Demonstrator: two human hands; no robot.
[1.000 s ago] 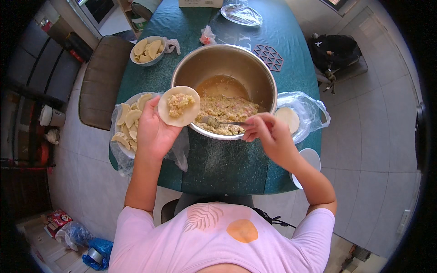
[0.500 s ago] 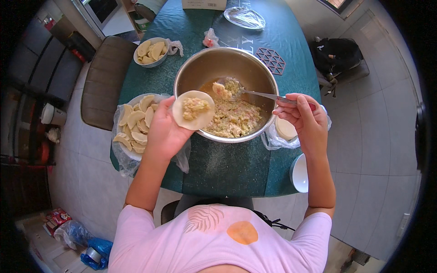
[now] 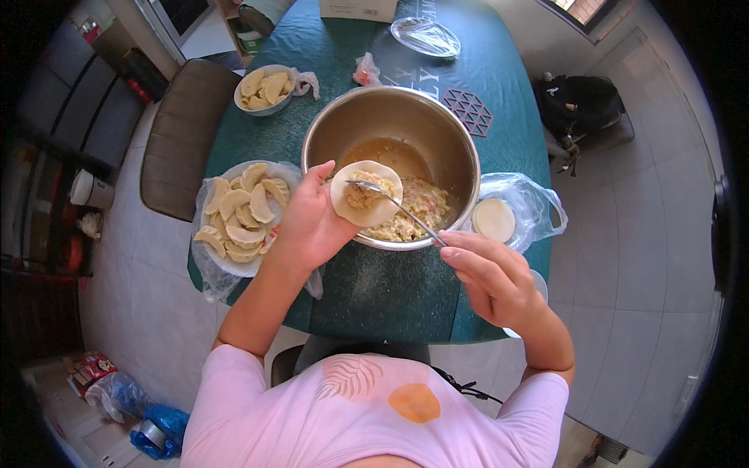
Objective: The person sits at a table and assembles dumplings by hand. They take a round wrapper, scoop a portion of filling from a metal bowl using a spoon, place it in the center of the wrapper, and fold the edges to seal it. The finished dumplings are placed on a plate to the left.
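My left hand [image 3: 316, 222] holds a round dumpling wrapper [image 3: 388, 207] with filling heaped in its middle, over the near left rim of a large steel bowl [image 3: 460, 144]. Pinched by its handle in my right hand [image 3: 495, 277] is a metal spoon [image 3: 415, 218]; its head lies on the filling in the wrapper. Minced filling [image 3: 425, 207] covers the near right part of the bowl's bottom, with brownish liquid beside it. Just right of the bowl, a stack of round wrappers [image 3: 494, 220] rests on a clear plastic bag [image 3: 534, 204].
Folded dumplings [image 3: 243, 204] fill a plate at left, and more sit in a smaller bowl [image 3: 265, 88] behind. A white bowl [image 3: 538, 285] is partly hidden by my right forearm. Farther back are a hexagonal trivet [image 3: 467, 111], a plastic-wrapped plate [image 3: 426, 37] and a cardboard box [image 3: 359, 9].
My right hand has brought the spoon down and left from over the bowl onto the wrapper. The left hand has shifted slightly right and nearer. The plastic bag and wrapper stack are now less covered.
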